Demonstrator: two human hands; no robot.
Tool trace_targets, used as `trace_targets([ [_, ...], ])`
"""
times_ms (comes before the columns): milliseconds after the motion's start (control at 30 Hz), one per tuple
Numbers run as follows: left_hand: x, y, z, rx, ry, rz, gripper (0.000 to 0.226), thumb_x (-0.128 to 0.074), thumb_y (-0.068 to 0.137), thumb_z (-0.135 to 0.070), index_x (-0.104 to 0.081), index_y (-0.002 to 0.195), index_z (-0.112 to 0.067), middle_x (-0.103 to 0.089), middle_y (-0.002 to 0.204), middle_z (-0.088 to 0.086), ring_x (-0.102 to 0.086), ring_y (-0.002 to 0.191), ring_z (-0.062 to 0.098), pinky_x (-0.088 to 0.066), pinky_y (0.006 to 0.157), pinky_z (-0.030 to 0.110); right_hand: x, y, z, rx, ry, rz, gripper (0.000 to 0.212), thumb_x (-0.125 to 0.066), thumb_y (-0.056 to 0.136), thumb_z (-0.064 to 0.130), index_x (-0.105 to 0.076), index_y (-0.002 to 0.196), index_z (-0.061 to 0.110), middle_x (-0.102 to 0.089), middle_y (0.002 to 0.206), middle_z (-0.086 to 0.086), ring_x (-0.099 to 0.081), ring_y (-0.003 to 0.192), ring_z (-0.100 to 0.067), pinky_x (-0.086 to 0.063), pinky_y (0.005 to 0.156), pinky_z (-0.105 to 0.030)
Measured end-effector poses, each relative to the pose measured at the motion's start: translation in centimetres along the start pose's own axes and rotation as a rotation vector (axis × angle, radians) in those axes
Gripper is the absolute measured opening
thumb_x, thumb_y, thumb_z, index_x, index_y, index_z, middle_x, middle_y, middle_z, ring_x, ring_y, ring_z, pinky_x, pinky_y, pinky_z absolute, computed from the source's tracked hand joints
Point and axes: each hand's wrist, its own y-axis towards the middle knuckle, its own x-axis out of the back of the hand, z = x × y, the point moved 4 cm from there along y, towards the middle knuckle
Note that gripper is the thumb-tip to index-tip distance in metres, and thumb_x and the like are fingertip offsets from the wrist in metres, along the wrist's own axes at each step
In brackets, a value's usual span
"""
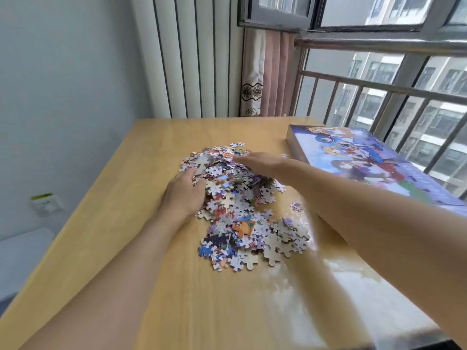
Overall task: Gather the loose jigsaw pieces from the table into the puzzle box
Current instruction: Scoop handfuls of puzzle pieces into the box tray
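Note:
A heap of loose jigsaw pieces [242, 205] lies on the middle of the wooden table [126, 248]. My left hand [184, 193] presses against the heap's left side, fingers partly buried in pieces. My right hand [255, 161] lies flat over the far top of the heap, fingers straight and pointing left. The puzzle box [374, 162], printed with a colourful cartoon picture, lies closed at the right of the table, apart from both hands. A few stray pieces [295, 206] lie between the heap and the box.
A railing and window [394, 92] run along the table's right side, just behind the box. A striped wall panel and a curtain [265, 77] stand behind the far edge. Bare tabletop lies to the left and in front of the heap.

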Motion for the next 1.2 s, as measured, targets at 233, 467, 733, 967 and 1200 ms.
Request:
trace_targets([
  [233,-0.1,0.4,-0.9,-0.041,-0.173,-0.038,0.042,-0.053,0.099,-0.022,-0.053,0.141,-0.022,-0.055,0.141,0.002,-0.053,0.078,-0.002,-0.040,0.063,0.010,0.1,-2.6,3.1,0.015,-0.212,0.068,0.119,-0.076,0.068,0.072,-0.024,0.159,0.016,-0.021,0.167,-0.006,-0.026,0.151,-0.029,-0.026,0.122,-0.049],
  [467,-0.1,0.5,-1.0,-0.028,-0.382,-0.084,0.032,-0.053,0.101,-0.021,-0.061,0.133,-0.020,-0.062,0.126,-0.005,-0.060,0.096,0.007,-0.046,0.080,0.017,-1.2,-3.3,4.0,-0.012,-0.392,0.065,0.133,-0.086,0.046,0.071,-0.030,0.157,0.023,-0.033,0.161,-0.001,-0.039,0.143,-0.028,-0.038,0.115,-0.047],
  [733,-0.9,0.0,-1.5,-0.152,-0.349,-0.124,0.031,-0.051,0.103,-0.024,-0.062,0.130,-0.017,-0.063,0.130,-0.004,-0.056,0.120,0.011,-0.045,0.105,0.029,-1.7,-4.1,2.4,0.103,-0.017,-0.176,0.083,-0.097,0.058,0.041,-0.061,0.130,0.021,-0.061,0.107,0.003,-0.058,0.087,-0.012,-0.047,0.064,-0.028],
  [967,-1.2,0.1,-1.8,-0.216,-0.286,-0.186,0.028,-0.055,0.101,-0.022,-0.063,0.127,-0.016,-0.063,0.127,-0.003,-0.056,0.119,0.012,-0.044,0.104,0.029,-1.6,-4.3,1.8,0.148,0.218,-0.247,0.084,-0.097,0.060,0.029,-0.059,0.135,0.020,-0.058,0.122,0.002,-0.061,0.090,-0.010,-0.048,0.067,-0.024],
  [1200,-1.5,-0.1,-2.6,-0.196,-0.415,-0.258,0.022,-0.057,0.100,-0.018,-0.063,0.122,-0.022,-0.063,0.120,-0.009,-0.058,0.114,0.012,-0.048,0.101,0.032,-2.1,-4.1,0.9,0.018,0.440,-0.177,0.076,-0.091,0.071,0.034,-0.058,0.135,0.009,-0.044,0.075,0.006,-0.038,0.057,-0.007,-0.029,0.045,-0.018],
])
